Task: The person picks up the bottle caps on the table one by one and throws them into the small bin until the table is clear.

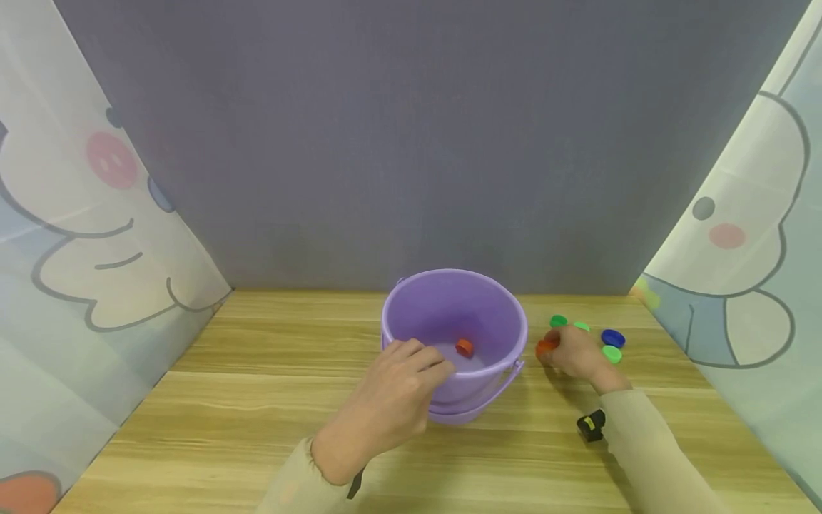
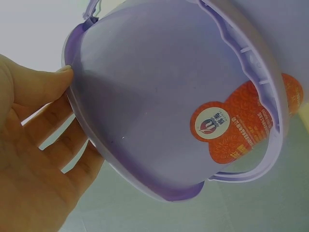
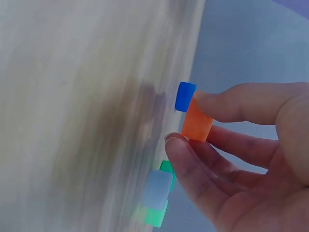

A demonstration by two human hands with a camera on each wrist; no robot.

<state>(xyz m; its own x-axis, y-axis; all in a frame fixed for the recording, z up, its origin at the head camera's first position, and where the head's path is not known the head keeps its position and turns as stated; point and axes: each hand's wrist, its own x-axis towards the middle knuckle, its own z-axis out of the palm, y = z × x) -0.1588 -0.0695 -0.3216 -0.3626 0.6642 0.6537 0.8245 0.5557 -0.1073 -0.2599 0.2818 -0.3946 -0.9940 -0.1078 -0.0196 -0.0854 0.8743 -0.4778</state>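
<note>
Worktop (image 1: 257, 371): wood-grain, lt. brown w/ yellowish streaks. Back wall (image 1: 411, 143): plain, dk. grey. L. sheet (image 1: 70, 235): pale, lg. cartoon print, pink snout (image 1: 111, 160). R. sheet (image 1: 751, 285): pale, cartoon print, pink cheek (image 1: 727, 235).

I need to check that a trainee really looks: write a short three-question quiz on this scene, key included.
1. True or false: the left hand grips the purple bucket by its rim.
2. What colour is the cap pinched in the right hand? (A) blue (B) orange (C) green
3. What can be seen lying inside the bucket?

Key: 1. True. 2. B. 3. One reddish disc.
</note>
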